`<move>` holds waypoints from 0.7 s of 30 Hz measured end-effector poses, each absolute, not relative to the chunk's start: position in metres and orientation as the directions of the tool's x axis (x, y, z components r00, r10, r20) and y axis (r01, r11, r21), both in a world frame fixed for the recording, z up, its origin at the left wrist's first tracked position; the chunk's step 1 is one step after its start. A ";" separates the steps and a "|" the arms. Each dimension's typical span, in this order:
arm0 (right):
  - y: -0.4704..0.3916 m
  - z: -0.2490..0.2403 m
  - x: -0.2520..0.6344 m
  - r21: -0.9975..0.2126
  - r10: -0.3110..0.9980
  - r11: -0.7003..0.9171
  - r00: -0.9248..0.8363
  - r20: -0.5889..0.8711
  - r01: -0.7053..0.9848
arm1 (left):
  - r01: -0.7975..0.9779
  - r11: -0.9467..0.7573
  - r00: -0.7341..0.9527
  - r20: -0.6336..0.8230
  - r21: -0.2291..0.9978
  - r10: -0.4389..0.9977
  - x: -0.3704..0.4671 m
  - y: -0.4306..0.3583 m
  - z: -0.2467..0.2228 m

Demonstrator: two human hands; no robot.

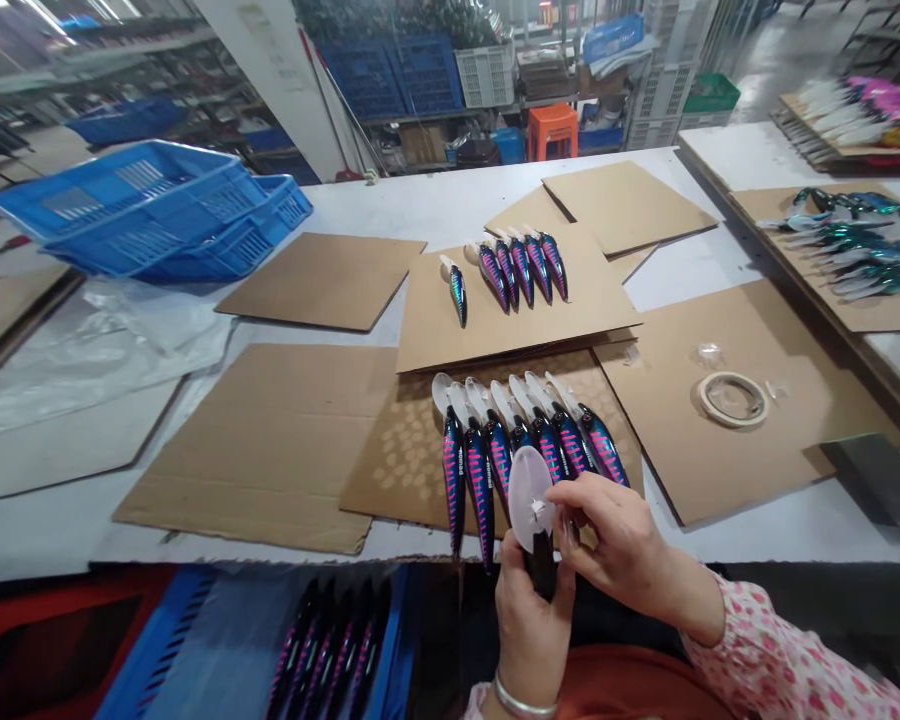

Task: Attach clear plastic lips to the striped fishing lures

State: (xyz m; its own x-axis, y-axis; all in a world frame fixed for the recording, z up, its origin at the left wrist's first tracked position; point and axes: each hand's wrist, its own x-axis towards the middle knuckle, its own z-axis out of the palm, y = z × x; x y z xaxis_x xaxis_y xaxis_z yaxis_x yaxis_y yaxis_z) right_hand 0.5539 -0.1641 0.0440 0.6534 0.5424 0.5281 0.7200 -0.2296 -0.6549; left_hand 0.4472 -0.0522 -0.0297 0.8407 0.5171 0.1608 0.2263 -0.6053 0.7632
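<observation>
A fishing lure (529,485) with a broad frosted lip is upright in my left hand (529,640), its dark body mostly hidden behind the fingers. The thumb and fingertips of my right hand (622,545) are pinched together at a small white bit on the lip; what they grip is too small to make out. Just beyond my hands, a row of several black, blue and pink lures (477,470) lies on a cardboard sheet (401,450), lips pointing away. Farther back, more lures (521,265) lie on stacked cardboard (450,340), one slightly apart from the others.
A tape roll (733,400) and a dark block (874,480) are to the right. Blue crates (172,215) stand at the far left. Below the table edge, a blue crate (157,640) holds more lures (330,650). Teal lures (855,250) lie on the right-hand table.
</observation>
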 end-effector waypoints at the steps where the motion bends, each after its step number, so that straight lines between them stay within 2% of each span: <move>1: -0.164 0.044 0.554 -0.650 0.555 -0.224 0.643 0.527 0.726 | 0.204 -0.639 0.843 0.199 0.742 0.500 0.447 -0.052 -0.030; 4: -0.162 0.042 0.553 -0.636 0.595 -0.221 0.619 0.512 0.739 | 0.140 -0.693 0.855 0.268 0.707 0.445 0.448 -0.053 -0.027; 7: -0.162 0.038 0.554 -0.608 0.623 -0.228 0.594 0.509 0.760 | 0.147 -0.666 0.855 0.244 0.732 0.458 0.449 -0.052 -0.023; 10: -0.169 0.035 0.558 -0.633 0.623 -0.239 0.617 0.481 0.736 | 0.214 -0.528 0.857 0.102 0.822 0.506 0.447 -0.046 -0.018; 12: -0.175 0.033 0.561 -0.732 0.576 -0.242 0.701 0.420 0.637 | 0.246 -0.372 0.880 -0.045 0.895 0.473 0.444 -0.039 -0.016; 14: -0.178 0.032 0.563 -0.843 0.592 -0.182 0.741 0.317 0.506 | 0.254 -0.202 0.916 -0.168 0.946 0.363 0.440 -0.032 -0.015; 17: -0.175 0.026 0.560 -0.954 0.803 -0.010 0.572 0.170 0.299 | 0.303 -0.017 0.950 -0.300 0.953 0.084 0.437 -0.022 -0.012; 19: -0.169 0.019 0.554 -0.993 0.871 0.051 0.481 0.095 0.104 | 0.339 0.006 0.937 -0.337 0.941 -0.094 0.438 -0.012 -0.007; 20: -0.167 0.016 0.551 -0.998 0.867 0.054 0.494 0.058 0.021 | 0.330 -0.018 0.936 -0.329 0.944 -0.127 0.438 -0.006 -0.004; 21: -0.165 0.013 0.548 -0.998 0.843 0.048 0.537 0.025 -0.029 | 0.299 -0.067 0.948 -0.305 0.952 -0.097 0.439 0.000 0.001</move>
State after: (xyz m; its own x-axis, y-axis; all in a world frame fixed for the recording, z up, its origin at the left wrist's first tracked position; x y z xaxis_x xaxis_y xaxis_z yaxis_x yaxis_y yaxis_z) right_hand 0.5482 -0.1646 0.0127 0.5369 0.8433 0.0248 -0.0293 0.0481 -0.9984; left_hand 0.4385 0.0004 0.0010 0.9476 -0.0966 -0.3046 0.2992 -0.0666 0.9519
